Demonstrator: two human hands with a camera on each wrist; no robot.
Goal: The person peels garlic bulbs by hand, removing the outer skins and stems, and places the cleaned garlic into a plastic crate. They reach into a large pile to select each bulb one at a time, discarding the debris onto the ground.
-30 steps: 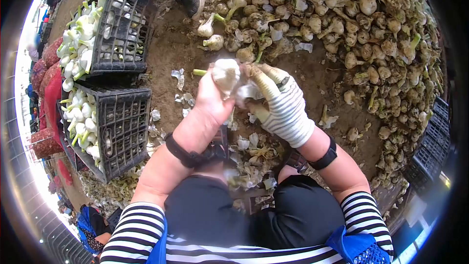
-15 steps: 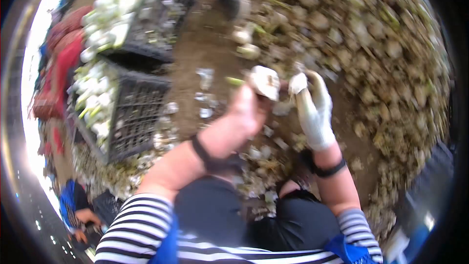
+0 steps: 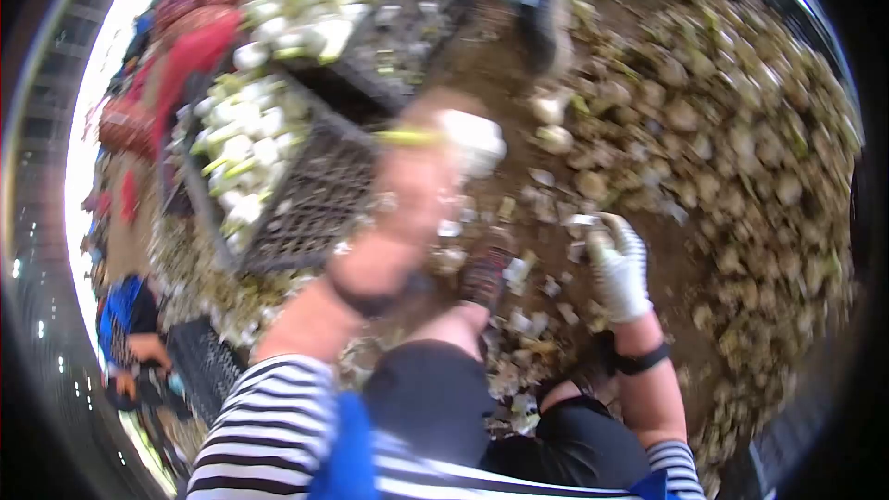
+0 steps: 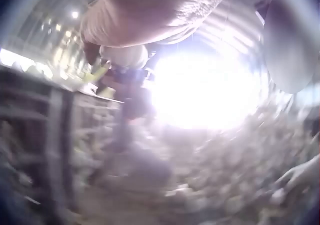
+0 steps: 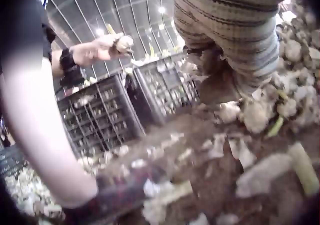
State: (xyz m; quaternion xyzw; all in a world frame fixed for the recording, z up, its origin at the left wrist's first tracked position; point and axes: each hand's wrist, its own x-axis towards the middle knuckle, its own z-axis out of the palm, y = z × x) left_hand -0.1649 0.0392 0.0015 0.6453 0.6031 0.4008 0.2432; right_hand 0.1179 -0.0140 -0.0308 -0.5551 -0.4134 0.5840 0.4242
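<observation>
My bare left hand (image 3: 421, 171) grips a white garlic bulb (image 3: 474, 142), its green stem pointing left; both are blurred beside the crates. In the left wrist view the bulb (image 4: 125, 56) shows below the hand (image 4: 145, 14). The right wrist view also catches the bulb (image 5: 124, 43) in that hand (image 5: 100, 48). My right hand (image 3: 619, 273), in a striped white glove, is apart from it over the ground, fingers curled with a pale scrap of skin (image 3: 582, 220) at the tips. Up close, the gloved hand (image 5: 230, 39) partly hides what it pinches.
Two black crates (image 3: 310, 199) of white garlic (image 3: 245, 134) stand at the left. Unpeeled garlic (image 3: 722, 139) is heaped at the right. Another person's shoe (image 3: 546, 37) is on the ground ahead; peelings (image 3: 528, 324) lie between my feet.
The hands have moved apart: the left carries the bulb toward the crates, while the right is lower and farther from it. The view has swung left, shifting the crates toward the middle.
</observation>
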